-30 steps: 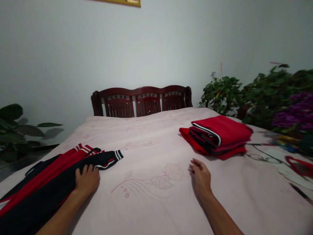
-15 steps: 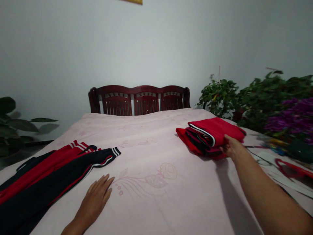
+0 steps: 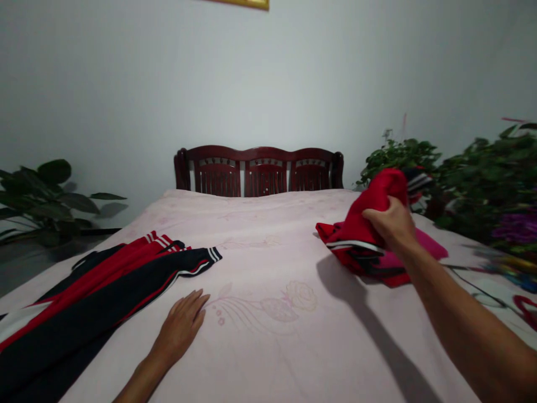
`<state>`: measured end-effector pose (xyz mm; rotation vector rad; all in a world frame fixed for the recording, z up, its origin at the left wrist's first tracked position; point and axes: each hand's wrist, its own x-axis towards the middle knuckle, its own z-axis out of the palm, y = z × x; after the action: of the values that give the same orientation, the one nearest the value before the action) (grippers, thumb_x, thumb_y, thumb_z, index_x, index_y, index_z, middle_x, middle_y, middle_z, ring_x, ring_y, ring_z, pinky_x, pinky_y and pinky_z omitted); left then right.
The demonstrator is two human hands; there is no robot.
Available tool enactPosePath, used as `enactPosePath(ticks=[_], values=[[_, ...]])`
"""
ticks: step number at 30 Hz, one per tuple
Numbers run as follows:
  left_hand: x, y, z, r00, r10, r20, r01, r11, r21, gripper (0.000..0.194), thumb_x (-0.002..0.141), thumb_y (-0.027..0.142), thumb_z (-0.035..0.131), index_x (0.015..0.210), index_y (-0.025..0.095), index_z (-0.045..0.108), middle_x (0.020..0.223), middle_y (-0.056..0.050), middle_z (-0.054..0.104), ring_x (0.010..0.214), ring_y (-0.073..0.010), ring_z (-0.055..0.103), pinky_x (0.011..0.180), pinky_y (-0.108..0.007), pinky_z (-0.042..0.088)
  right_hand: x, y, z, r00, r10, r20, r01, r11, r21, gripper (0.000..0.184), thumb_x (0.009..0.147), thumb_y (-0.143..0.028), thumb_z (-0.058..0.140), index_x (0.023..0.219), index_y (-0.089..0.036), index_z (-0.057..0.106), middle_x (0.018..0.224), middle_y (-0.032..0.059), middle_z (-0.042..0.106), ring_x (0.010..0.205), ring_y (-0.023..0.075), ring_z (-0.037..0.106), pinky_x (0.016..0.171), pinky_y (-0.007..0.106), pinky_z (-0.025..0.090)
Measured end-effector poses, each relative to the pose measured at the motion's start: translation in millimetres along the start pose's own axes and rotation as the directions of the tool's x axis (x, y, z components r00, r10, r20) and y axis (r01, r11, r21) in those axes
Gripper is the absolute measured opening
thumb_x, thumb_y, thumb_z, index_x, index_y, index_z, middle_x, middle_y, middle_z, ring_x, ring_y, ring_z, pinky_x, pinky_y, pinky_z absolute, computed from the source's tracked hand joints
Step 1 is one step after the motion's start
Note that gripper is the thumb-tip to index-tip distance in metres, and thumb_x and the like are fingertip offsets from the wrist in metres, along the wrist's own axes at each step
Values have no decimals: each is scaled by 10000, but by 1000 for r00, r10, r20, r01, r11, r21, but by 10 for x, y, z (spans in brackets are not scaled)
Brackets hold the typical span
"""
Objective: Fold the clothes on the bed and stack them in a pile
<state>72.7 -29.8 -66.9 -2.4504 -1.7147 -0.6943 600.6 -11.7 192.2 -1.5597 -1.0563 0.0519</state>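
My right hand (image 3: 392, 224) grips a folded red garment (image 3: 375, 196) with white trim and a dark striped cuff, raising it off a pile of folded clothes (image 3: 364, 266). A bright pink garment (image 3: 430, 246) shows in the pile behind my wrist. The garment's lower white-edged part still rests against the pile. On the pink floral bedsheet (image 3: 268, 364) my left hand (image 3: 182, 322) lies flat, fingers stretched out, holding nothing. To its left is a long navy and red garment (image 3: 104, 294) with white-striped cuffs, laid out on the bed.
A dark wooden headboard (image 3: 264, 168) stands at the far end against the wall. Leafy plants (image 3: 482, 179) and purple flowers (image 3: 516, 226) fill the right side, beside a red object (image 3: 526, 310) and cables. Another potted plant (image 3: 46, 201) stands at the left.
My right hand has lifted the top red garment up from the pile, uncovering pink cloth beneath. My left hand stays flat on the sheet. The view has turned slightly left.
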Motion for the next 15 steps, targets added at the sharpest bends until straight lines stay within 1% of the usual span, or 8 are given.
enactPosePath(ticks=[1, 3, 5, 6, 7, 8, 11, 15], values=[[-2, 4, -10, 1000, 2, -2, -2, 1000, -5, 410, 947, 346, 448, 1310, 261, 617, 1416, -60, 591, 1345, -236, 506, 1146, -468, 376, -162, -143, 72, 998, -64, 9, 65, 996, -68, 622, 586, -254, 814, 1176, -187, 629, 1043, 109, 661, 1116, 354, 558, 952, 514, 422], [-9, 10, -34, 1000, 0, 0, 0, 1000, -15, 408, 949, 337, 443, 1308, 250, 618, 1411, -63, 595, 1342, -230, 509, 1148, -460, 377, -503, -333, 245, 942, -162, 294, 181, 983, -37, 640, 563, -302, 838, 1170, -197, 665, 1017, 79, 692, 1056, 327, 605, 909, 443, 462], [-19, 14, -59, 1000, -7, 8, 8, 1000, -28, 413, 952, 329, 433, 1311, 233, 614, 1412, -71, 593, 1340, -229, 511, 1151, -458, 376, -794, -364, 425, 754, -163, 636, 144, 986, 82, 448, 673, -402, 762, 1064, -186, 719, 955, 60, 724, 959, 274, 647, 830, 360, 498], [-23, 15, -69, 1000, -12, 13, 12, 999, -35, 417, 952, 328, 431, 1312, 222, 613, 1412, -78, 592, 1339, -232, 511, 1151, -460, 377, -902, -323, 506, 665, -159, 730, 98, 987, 125, 393, 726, -440, 708, 1017, -177, 733, 941, 59, 734, 927, 255, 657, 803, 336, 505], [-25, 16, -77, 1000, -17, 15, 18, 999, -44, 420, 952, 327, 428, 1312, 214, 613, 1413, -83, 591, 1340, -234, 510, 1150, -462, 378, -984, -255, 575, 621, -145, 770, 52, 988, 144, 378, 756, -463, 669, 983, -169, 741, 942, 62, 741, 913, 247, 664, 796, 329, 509], [-26, 16, -82, 1000, -22, 16, 23, 998, -53, 421, 951, 324, 427, 1310, 208, 613, 1413, -86, 590, 1339, -236, 511, 1150, -462, 379, -1044, -168, 633, 628, -123, 769, 18, 989, 144, 375, 759, -469, 656, 959, -164, 745, 956, 68, 745, 917, 246, 668, 806, 331, 510], [-19, 17, -85, 999, -34, -1, 34, 996, -84, 413, 941, 306, 432, 1294, 210, 623, 1402, -83, 599, 1327, -234, 522, 1146, -457, 385, -1161, 115, 745, 716, -22, 698, -58, 994, 92, 346, 702, -426, 685, 921, -163, 744, 976, 80, 752, 928, 254, 675, 842, 349, 510], [-16, 20, -89, 997, -65, -33, 58, 981, -184, 388, 906, 286, 464, 1229, 204, 662, 1342, -98, 641, 1289, -265, 555, 1128, -471, 398, -1404, 320, 879, 605, 0, 796, -97, 993, 73, 363, 779, -449, 594, 955, -160, 724, 899, 59, 751, 848, 236, 679, 790, 356, 527]])
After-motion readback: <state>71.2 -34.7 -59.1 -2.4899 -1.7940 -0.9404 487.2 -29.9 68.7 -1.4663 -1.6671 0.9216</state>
